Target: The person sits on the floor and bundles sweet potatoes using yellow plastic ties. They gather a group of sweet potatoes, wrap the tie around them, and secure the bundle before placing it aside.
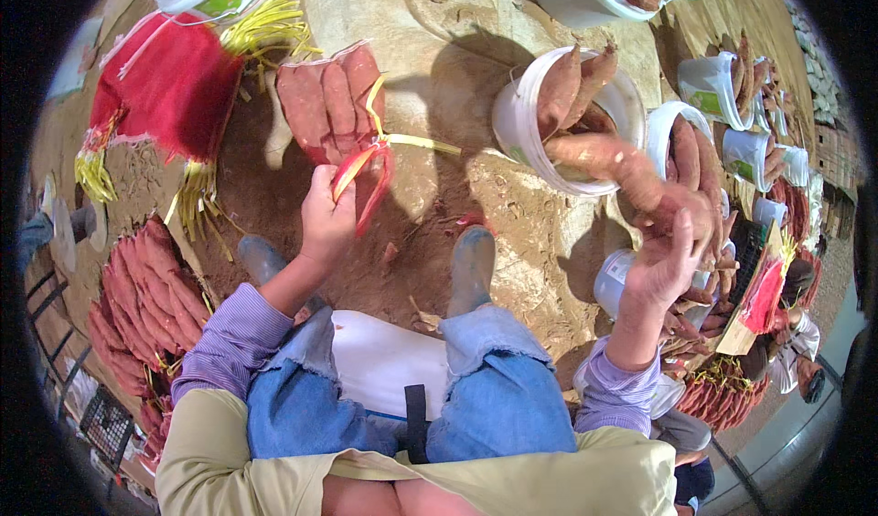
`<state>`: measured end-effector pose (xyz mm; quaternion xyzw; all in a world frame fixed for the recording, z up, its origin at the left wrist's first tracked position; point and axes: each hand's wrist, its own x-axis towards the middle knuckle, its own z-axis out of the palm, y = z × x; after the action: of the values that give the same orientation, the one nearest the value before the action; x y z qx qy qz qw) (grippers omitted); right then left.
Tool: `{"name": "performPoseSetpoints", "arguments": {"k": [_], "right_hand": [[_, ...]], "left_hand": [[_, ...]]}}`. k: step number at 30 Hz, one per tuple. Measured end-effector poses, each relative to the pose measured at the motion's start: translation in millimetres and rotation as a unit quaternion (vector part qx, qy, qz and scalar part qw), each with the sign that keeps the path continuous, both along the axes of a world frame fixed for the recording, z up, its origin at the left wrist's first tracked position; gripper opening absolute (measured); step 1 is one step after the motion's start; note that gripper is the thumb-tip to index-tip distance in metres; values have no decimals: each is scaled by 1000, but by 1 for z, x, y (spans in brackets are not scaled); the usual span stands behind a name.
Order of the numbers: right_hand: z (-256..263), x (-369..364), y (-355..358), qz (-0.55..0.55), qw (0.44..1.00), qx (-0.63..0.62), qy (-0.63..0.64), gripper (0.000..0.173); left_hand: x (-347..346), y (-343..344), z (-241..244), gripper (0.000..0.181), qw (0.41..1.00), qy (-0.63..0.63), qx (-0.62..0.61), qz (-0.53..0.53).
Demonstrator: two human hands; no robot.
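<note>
A red mesh bag (333, 101) with several sweet potatoes inside lies on the dirt-covered ground sheet. My left hand (329, 204) grips its gathered neck, where a yellow tie strap (422, 144) sticks out to the right. On the other side, my right hand (662, 259) is closed around the near end of a long sweet potato (597, 156), blurred by motion. That sweet potato reaches over the rim of a white bucket (525, 122), in which more sweet potatoes stand. A second white bucket (662, 122) of sweet potatoes is close beside my right hand.
Flat red mesh bags (171, 84) with yellow ties lie at the upper left. Filled red bags (147, 293) are piled at my left. Further buckets (706, 91) of sweet potatoes line the right side. Another person (789, 351) is at the far right. My boots (472, 269) flank the middle ground.
</note>
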<state>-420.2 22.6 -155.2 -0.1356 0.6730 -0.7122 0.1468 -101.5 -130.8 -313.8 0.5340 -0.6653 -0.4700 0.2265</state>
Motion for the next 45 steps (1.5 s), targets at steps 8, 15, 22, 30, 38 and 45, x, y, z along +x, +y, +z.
{"name": "performPoseSetpoints", "arguments": {"k": [8, 15, 22, 30, 38, 45], "right_hand": [[-60, 68, 25, 183, 889, 84, -411, 31], [-100, 109, 22, 191, 794, 256, -517, 41], [-128, 123, 1, 236, 731, 247, -591, 38], [-153, 149, -33, 198, 711, 236, -633, 39], [-144, 196, -63, 167, 733, 236, -616, 48], [-130, 176, -30, 161, 728, 307, -591, 37]], "left_hand": [[-1, -1, 3, 16, 1000, 23, 8, 16], [-2, -2, 14, 15, 998, 44, 20, 27], [3, -2, 8, 14, 994, 84, 62, 39], [1, 0, 14, 16, 999, 29, 27, 32], [6, -11, 20, 15, 997, 27, 4, 75], [5, -9, 31, 17, 998, 32, -12, 57]]}}
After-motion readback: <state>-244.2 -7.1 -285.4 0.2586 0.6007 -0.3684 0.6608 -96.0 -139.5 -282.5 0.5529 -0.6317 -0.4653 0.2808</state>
